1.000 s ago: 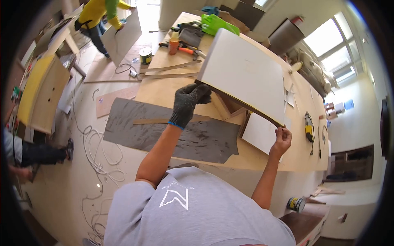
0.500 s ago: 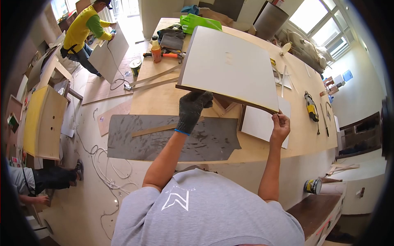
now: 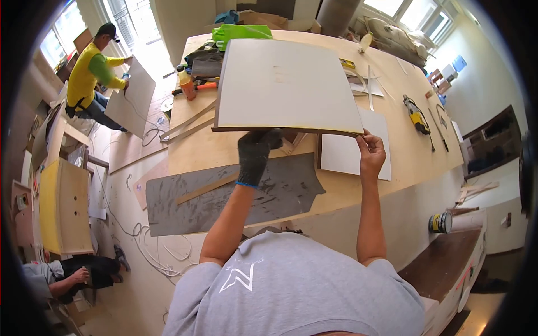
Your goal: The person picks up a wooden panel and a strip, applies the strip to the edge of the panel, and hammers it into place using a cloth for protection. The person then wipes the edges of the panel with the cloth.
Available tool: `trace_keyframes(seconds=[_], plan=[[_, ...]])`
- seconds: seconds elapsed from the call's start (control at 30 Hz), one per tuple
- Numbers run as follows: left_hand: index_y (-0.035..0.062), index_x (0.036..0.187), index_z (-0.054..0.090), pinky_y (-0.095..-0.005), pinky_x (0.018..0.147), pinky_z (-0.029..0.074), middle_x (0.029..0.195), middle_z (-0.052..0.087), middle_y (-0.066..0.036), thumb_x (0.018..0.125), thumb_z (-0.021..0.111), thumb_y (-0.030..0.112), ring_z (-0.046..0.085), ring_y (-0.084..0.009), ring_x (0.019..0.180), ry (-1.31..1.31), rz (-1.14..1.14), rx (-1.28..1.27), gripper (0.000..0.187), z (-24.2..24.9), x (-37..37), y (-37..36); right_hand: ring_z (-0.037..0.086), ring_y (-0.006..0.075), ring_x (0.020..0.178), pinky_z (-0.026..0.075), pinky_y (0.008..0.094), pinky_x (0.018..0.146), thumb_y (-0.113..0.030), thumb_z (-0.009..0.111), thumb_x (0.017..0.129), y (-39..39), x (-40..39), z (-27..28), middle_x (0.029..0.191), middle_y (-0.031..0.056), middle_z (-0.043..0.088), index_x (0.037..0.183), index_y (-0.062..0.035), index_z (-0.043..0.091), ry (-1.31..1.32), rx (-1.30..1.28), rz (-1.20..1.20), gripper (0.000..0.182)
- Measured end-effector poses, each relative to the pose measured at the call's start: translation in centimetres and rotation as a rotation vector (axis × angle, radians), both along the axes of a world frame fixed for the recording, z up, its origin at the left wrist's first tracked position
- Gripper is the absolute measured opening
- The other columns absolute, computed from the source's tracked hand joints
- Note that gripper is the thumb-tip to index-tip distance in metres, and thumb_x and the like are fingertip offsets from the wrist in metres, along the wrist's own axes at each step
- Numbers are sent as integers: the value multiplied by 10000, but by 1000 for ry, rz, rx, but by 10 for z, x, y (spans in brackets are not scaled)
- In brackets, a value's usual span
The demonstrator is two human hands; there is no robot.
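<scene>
A white panel with dark edges lies raised above the workbench, its front edge towards me. My left hand, in a dark glove with a blue cuff, is closed at that front edge, fingers curled against its underside. With thumb and fingers together, my bare right hand pinches the end of the dark edging strip at the panel's front right corner. Beneath the panel, a second white board and some wooden pieces show in part.
The plywood workbench bears a grey sheet, wooden strips, an orange bottle, a green bag and a yellow-black power tool. A co-worker handles a board at left; another person is lower left. Cables lie on the floor.
My view has shifted, so the panel appears further left. My left hand has slid slightly under the front edge; my right hand keeps its pinch at the corner.
</scene>
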State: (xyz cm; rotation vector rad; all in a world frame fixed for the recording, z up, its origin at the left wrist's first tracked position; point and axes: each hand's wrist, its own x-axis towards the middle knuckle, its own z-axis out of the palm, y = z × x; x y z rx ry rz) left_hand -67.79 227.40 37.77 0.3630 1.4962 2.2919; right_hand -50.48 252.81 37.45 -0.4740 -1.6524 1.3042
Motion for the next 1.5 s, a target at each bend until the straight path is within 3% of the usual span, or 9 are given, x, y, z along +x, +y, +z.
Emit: trace_keyframes(seconds=[0.67,0.77,0.8,0.87,0.97,1.07,1.17,1.27,1.5], plan=[[-66,1033,688,-328,656,579,851,707,-125,918,691,144,679,-184,692,-7,-22,29,239,-8,6,3,657,152,997,563,255,871,80,683,866,-5,-2,6,1178,193,660,956,-1,567,59,-69,41,168],[-35,1044,705,-314,645,559,849,717,-99,911,691,144,673,-153,689,275,-202,-252,223,0,14,-8,654,149,994,561,256,871,86,682,864,-2,-2,4,1175,184,661,965,-1,572,40,-45,27,173],[10,1051,723,-306,641,541,844,726,-102,895,699,131,672,-163,668,639,-46,-477,199,15,28,-12,651,148,964,567,248,825,71,697,859,1,-4,0,1148,164,664,952,7,568,87,-22,35,172],[36,1083,722,-305,633,534,845,720,-131,887,701,121,674,-198,664,1295,328,-564,214,34,32,-24,648,151,971,569,254,835,76,694,860,2,-5,-3,1155,168,657,958,10,567,104,-54,44,173],[43,1112,713,-314,637,533,840,710,-156,876,713,119,678,-247,688,1201,356,-878,248,55,36,-45,644,153,984,568,259,851,81,689,861,0,-5,0,1171,184,645,966,18,564,88,-43,35,175],[31,1190,673,-313,664,550,860,719,-134,906,696,157,683,-223,695,1144,325,-644,311,38,25,-54,644,157,989,566,262,859,79,690,861,-3,-5,3,1174,181,646,964,14,563,68,-53,19,176],[-6,1234,634,-320,721,567,903,715,-125,941,666,189,683,-204,739,308,-140,-437,354,22,32,-48,634,154,999,563,261,864,76,695,859,-2,-5,1,1151,159,641,982,9,570,87,-50,21,187],[-48,1248,606,-330,763,574,955,699,-127,962,640,203,675,-183,798,22,-317,-207,382,19,38,-18,625,151,989,563,263,848,76,693,861,3,-9,-8,1130,136,632,989,5,578,119,-50,17,187],[-56,1237,612,-307,763,564,967,698,-126,949,645,167,669,-168,820,173,-485,-293,366,16,61,38,647,148,951,562,259,833,54,717,849,-2,-8,-2,1117,134,652,998,2,579,140,-84,43,209]])
